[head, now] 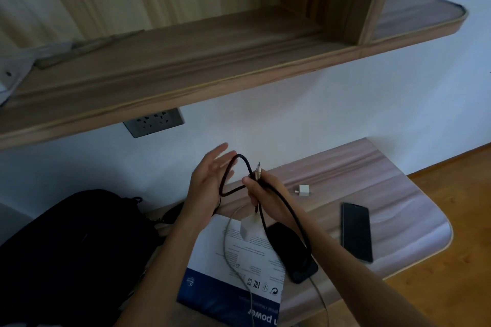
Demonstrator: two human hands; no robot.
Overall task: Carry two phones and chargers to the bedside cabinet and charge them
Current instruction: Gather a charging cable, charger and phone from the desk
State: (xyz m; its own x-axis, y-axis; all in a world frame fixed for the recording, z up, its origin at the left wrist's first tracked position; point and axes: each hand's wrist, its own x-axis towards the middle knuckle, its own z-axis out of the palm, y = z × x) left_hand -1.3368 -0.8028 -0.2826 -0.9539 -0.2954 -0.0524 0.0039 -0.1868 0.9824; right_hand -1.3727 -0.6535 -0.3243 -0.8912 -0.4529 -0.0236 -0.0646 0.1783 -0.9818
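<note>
My right hand grips a black cable and a white cable together, their plug tips sticking up above the fist. The black cable loops up against my left hand, which is open, fingers spread, the loop touching its palm. A white charger block hangs below my right hand on the white cable. One dark phone lies face up at the right of the bedside cabinet top. A second dark phone lies under my right forearm. A small white adapter sits behind them.
A grey wall socket is set in the white wall under a long wooden shelf. A black backpack stands at the left. A blue and white printed box lies at the cabinet's front edge. Wooden floor shows at the right.
</note>
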